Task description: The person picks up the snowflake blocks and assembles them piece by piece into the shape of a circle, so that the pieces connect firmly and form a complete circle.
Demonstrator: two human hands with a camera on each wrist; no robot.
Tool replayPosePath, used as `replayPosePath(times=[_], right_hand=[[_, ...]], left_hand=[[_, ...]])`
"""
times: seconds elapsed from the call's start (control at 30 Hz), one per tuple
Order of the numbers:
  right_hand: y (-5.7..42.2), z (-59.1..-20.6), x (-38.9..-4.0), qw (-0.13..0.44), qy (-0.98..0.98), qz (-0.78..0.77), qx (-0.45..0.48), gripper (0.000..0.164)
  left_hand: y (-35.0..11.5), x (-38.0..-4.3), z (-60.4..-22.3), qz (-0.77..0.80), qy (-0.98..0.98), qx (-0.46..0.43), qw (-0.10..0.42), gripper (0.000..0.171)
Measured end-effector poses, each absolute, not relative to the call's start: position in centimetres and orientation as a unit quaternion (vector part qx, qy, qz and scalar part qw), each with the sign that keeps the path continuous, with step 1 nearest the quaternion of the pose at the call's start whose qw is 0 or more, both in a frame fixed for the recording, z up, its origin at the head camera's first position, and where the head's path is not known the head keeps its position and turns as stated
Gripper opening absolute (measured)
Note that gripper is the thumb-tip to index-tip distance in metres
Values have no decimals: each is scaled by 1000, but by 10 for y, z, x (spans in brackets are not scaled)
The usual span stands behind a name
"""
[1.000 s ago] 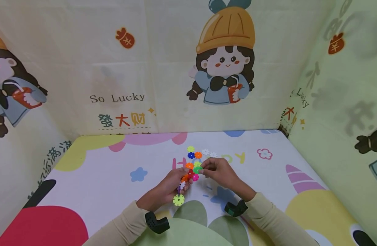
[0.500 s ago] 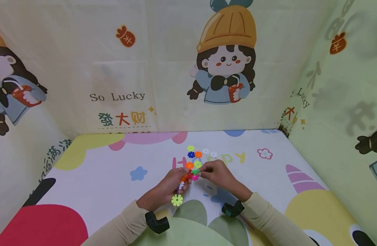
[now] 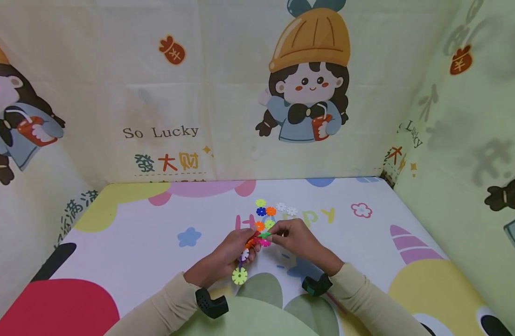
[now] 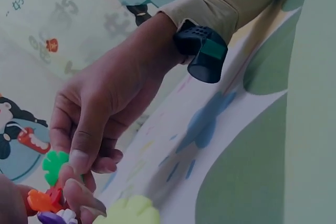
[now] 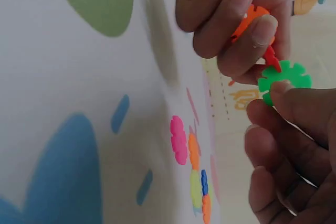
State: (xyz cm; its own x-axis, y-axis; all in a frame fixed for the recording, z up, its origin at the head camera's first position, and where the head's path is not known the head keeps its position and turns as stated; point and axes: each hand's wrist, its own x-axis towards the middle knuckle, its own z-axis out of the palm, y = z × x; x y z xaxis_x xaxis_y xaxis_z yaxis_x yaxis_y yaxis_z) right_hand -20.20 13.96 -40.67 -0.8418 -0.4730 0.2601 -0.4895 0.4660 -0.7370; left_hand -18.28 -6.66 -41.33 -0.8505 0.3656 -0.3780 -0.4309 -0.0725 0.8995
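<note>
My left hand (image 3: 226, 252) grips chain of notched discs (image 5: 255, 17) over table (image 3: 350, 247), yellow-green disc (image 3: 240, 276) at near end. My right hand (image 3: 297, 236) pinches 1 green disc (image 5: 286, 78), touching chain's red disc (image 5: 271, 58).

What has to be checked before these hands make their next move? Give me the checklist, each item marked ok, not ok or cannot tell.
1. Right hand has a hold on the green piece: ok, pinched between thumb and fingers.
2. Left hand steadies the chain of linked pieces: ok, fingers curled round it.
3. Green piece meets the red piece: ok, they touch in the right wrist view.
4. Green piece fully seated on the red one: cannot tell.
5. Yellow-green end piece clear of the fingers: ok, it hangs below the left hand.
6. Loose pink piece added to the chain: not ok, it lies on the table.
</note>
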Motion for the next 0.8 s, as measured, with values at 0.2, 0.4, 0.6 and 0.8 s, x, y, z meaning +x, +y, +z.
replayPosePath(times=[0.2, 0.4, 0.6, 0.8], right_hand=[[143, -407, -206, -4, -874, 396, 283, 15], [144, -417, -213, -31, -886, 385, 257, 11], [136, -428, -218, -46, -896, 367, 247, 17], [129, -429, -220, -49, -909, 337, 242, 21]], left_hand=[[-68, -185, -414, 751, 615, -70, 229, 40], [-70, -186, -411, 767, 607, -65, 197, 45], [-72, -184, -409, 789, 576, -72, 198, 47], [-70, -184, -406, 775, 587, -58, 225, 61]])
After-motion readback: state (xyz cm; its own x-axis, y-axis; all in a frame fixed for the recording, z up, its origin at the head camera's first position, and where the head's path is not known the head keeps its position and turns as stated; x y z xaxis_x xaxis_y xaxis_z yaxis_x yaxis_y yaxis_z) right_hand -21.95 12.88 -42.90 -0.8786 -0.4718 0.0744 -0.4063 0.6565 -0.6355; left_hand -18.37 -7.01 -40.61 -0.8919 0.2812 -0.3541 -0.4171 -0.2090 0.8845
